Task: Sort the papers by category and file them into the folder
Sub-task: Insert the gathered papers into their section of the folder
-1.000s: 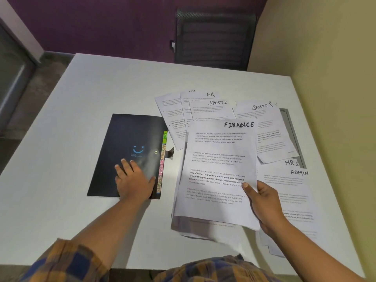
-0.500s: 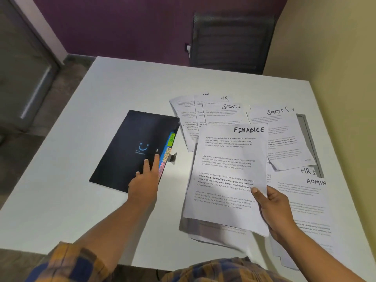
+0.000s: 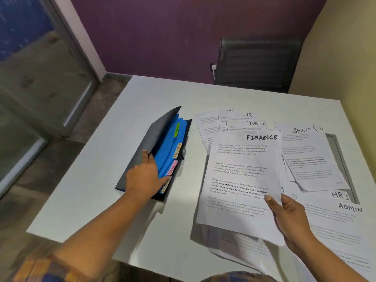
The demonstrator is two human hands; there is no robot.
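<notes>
A black folder lies left of centre on the white table. My left hand grips its front cover and holds it lifted, so blue dividers with coloured label tabs show inside. My right hand pinches the lower right corner of a thin stack of papers headed FINANCE, held just above the table. Sheets headed SPORTS, HR, a second SPORTS sheet and ADMIN lie spread behind and to the right.
A dark mesh chair stands at the table's far edge against a purple wall. A beige wall runs close along the right side. A glass partition and bare floor are to the left.
My left hand slid from the folder's cover to its right edge and lifted the cover, exposing the blue dividers. The FINANCE papers stay in my right hand. The camera view shifted left.
</notes>
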